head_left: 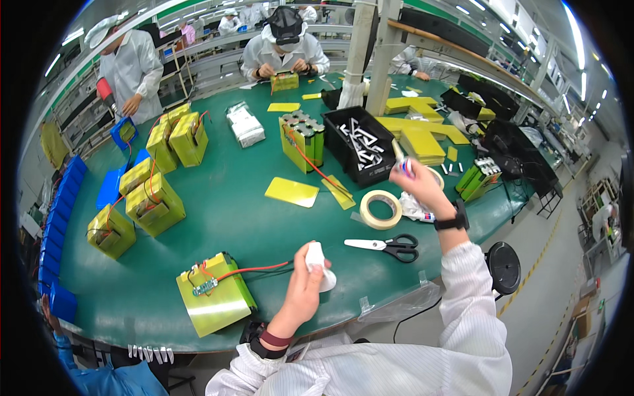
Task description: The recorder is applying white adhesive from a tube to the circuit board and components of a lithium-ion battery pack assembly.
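Likely glue handling: my left hand (pixel 304 285) clasps white tapered piece (pixel 316 255), right hand (pixel 422 185) grips nozzled tube (pixel 399 154), scissors (pixel 391 247) between; next probably needs steady tube control.

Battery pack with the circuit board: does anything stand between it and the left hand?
Yes, but only something slender: a red wire reaches from the battery pack toward the left hand. Nothing bulkier is visible between them.
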`<action>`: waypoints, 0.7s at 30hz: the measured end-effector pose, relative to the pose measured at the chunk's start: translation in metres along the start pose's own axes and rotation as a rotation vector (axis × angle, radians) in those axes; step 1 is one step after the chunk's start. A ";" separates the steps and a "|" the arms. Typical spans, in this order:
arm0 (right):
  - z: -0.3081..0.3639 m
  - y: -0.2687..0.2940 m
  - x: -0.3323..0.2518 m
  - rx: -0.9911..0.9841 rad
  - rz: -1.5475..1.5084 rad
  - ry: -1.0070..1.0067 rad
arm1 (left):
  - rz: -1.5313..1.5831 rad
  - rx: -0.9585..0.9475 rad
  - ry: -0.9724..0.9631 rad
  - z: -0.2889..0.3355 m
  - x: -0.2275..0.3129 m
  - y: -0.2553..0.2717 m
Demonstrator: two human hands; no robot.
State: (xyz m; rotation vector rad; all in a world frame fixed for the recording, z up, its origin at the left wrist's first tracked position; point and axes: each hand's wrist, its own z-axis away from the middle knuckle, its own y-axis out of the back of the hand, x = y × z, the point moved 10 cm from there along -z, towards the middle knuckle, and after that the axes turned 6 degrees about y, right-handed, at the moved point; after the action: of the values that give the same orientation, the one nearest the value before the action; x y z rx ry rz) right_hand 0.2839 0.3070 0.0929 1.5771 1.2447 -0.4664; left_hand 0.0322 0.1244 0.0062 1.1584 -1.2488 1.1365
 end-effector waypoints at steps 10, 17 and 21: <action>-0.095 0.039 0.085 0.419 0.803 -0.035 | -0.123 -0.142 -0.110 -0.006 -0.033 -0.030; -0.101 0.039 0.096 0.532 0.868 -0.025 | 0.789 -0.184 0.140 -0.017 -0.031 -0.027; -0.103 0.033 0.091 0.527 0.885 -0.082 | 0.921 -0.123 0.109 -0.021 -0.027 -0.015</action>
State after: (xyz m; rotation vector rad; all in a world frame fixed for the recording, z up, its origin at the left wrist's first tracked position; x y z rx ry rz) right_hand 0.3199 0.4429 0.0779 2.3227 0.2637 -0.2738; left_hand 0.0486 0.1442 -0.0208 0.3812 -1.7963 1.7127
